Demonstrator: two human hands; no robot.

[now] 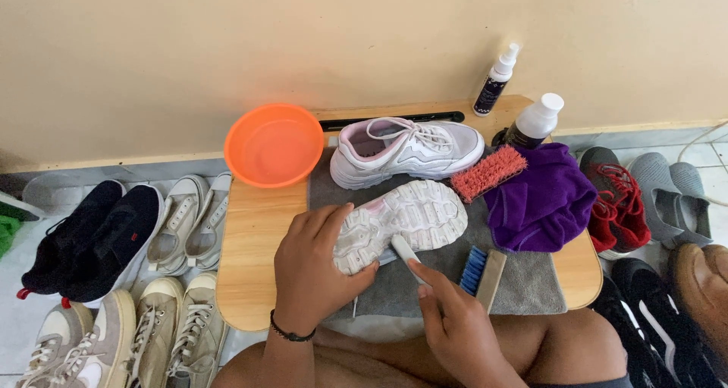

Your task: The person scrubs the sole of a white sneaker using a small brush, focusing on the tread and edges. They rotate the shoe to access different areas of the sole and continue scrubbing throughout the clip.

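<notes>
Left hand clamps the overturned white sneaker at its heel, mid-mat, right hand at five o'clock pinching a small brush against the sole — shoe likely light, upper soft, sole stiff: hold the heel.

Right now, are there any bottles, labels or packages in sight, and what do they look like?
Spray bottle: far edge of the wooden table, against the wall; slim, white nozzle, dark label.
Capped bottle: right of the upright white sneaker, behind the purple cloth; squat, white top, dark body.
No screens or signs.
</notes>
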